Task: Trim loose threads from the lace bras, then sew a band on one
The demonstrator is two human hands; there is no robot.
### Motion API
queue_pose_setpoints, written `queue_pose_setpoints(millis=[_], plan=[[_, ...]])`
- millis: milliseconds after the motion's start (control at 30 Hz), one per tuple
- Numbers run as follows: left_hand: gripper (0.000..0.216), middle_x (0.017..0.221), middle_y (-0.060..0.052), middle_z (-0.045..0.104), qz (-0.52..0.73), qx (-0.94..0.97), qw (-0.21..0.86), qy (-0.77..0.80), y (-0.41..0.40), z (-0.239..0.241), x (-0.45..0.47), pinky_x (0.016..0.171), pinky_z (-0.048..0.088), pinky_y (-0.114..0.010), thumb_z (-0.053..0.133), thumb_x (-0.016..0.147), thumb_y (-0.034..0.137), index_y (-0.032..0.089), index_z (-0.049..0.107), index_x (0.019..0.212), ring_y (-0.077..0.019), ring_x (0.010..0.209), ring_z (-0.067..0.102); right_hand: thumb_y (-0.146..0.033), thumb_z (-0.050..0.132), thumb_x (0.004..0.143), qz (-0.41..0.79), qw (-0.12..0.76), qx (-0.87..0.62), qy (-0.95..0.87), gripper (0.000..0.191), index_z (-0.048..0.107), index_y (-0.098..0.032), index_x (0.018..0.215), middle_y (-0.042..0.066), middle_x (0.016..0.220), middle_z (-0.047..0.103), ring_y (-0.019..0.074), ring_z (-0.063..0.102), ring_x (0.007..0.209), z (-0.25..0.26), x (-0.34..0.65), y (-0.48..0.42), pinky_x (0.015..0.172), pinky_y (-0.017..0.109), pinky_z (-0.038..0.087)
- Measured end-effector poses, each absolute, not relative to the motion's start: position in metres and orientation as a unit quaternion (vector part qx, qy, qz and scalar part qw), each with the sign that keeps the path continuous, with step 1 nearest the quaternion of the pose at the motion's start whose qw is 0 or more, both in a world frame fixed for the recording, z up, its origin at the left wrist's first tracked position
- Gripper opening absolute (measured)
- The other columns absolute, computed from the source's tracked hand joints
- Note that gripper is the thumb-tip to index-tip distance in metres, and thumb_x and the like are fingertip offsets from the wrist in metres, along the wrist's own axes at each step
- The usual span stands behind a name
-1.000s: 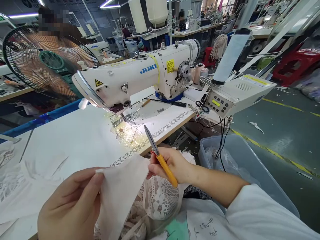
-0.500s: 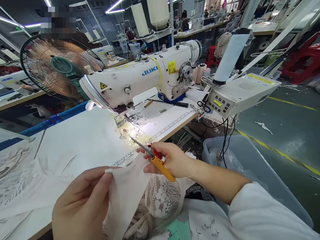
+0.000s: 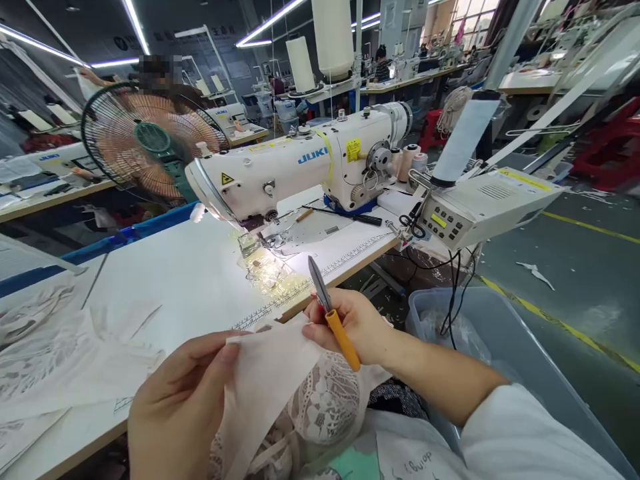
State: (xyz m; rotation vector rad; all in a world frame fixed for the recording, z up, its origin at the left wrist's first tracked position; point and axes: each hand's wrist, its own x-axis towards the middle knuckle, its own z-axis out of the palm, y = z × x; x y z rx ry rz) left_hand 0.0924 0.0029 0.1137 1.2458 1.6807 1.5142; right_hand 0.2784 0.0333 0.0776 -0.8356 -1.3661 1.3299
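Observation:
My left hand (image 3: 187, 393) is closed, thumb and fingers pinching the edge of a plain off-white fabric panel on a lace bra (image 3: 327, 400). The bra hangs over my lap, with a lace cup facing up and straps bunched below. My right hand (image 3: 353, 327) grips thread snips (image 3: 343, 337) with an orange handle, their grey blades pointing up and away. Its thumb and fingertips also touch the far end of the off-white panel, so the cloth stretches between both hands. Some of the right fingers are hidden behind the snips.
Ahead stands a white sewing machine (image 3: 300, 160) on a table (image 3: 165, 253) with a printed ruler edge. More lace pieces (image 3: 65, 360) lie at left. A control box (image 3: 475, 207) and a plastic bin (image 3: 530, 373) are at right. Behind is a fan (image 3: 153, 140), with a person beyond.
My right hand has turned the snips more upright, and its thumb has come onto the panel's far edge. The left hand keeps its pinch. My view has tilted and shifted slightly.

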Motion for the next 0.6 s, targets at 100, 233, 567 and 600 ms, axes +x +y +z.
queue_pose_setpoints(millis=[100, 233, 567, 600], plan=[[0.022, 0.072, 0.006, 0.068, 0.553, 0.461, 0.262, 0.642, 0.004, 0.106, 0.096, 0.051, 0.043, -0.011, 0.077, 0.054, 0.037, 0.027, 0.067, 0.071, -0.0099, 0.069, 0.06, -0.035, 0.071, 0.06, 0.545, 0.527, -0.369, -0.537, 0.03, 0.049, -0.017, 0.065, -0.005, 0.06, 0.043, 0.0065, 0.036, 0.052, 0.071, 0.278, 0.029, 0.05, 0.023, 0.033], [0.018, 0.072, 0.005, 0.068, 0.548, 0.455, 0.252, 0.654, 0.006, 0.091, 0.104, 0.04, 0.037, -0.013, 0.075, 0.058, 0.036, 0.028, 0.068, 0.073, -0.009, 0.06, 0.056, -0.034, 0.072, 0.059, 0.607, 0.536, -0.363, -0.462, 0.034, 0.053, -0.018, 0.081, -0.003, 0.067, 0.05, 0.0081, 0.044, 0.057, 0.061, 0.282, 0.025, 0.054, 0.024, 0.04], [0.018, 0.075, 0.001, 0.068, 0.491, 0.487, 0.326, 0.645, 0.024, 0.072, 0.112, 0.039, 0.038, -0.012, 0.074, 0.058, 0.037, 0.024, 0.068, 0.07, -0.0095, 0.057, 0.053, -0.028, 0.079, 0.05, 0.737, 0.463, -0.316, -0.377, 0.035, 0.052, -0.016, 0.068, -0.007, 0.059, 0.047, 0.0038, 0.042, 0.052, 0.038, 0.297, 0.038, 0.051, 0.019, 0.039], [0.018, 0.074, 0.001, 0.068, 0.485, 0.48, 0.334, 0.65, 0.026, 0.077, 0.116, 0.039, 0.039, -0.012, 0.073, 0.058, 0.036, 0.024, 0.068, 0.069, -0.0094, 0.057, 0.053, -0.028, 0.08, 0.049, 0.738, 0.464, -0.313, -0.377, 0.036, 0.051, -0.016, 0.067, -0.008, 0.058, 0.046, 0.0032, 0.04, 0.05, 0.037, 0.297, 0.04, 0.05, 0.019, 0.038]])
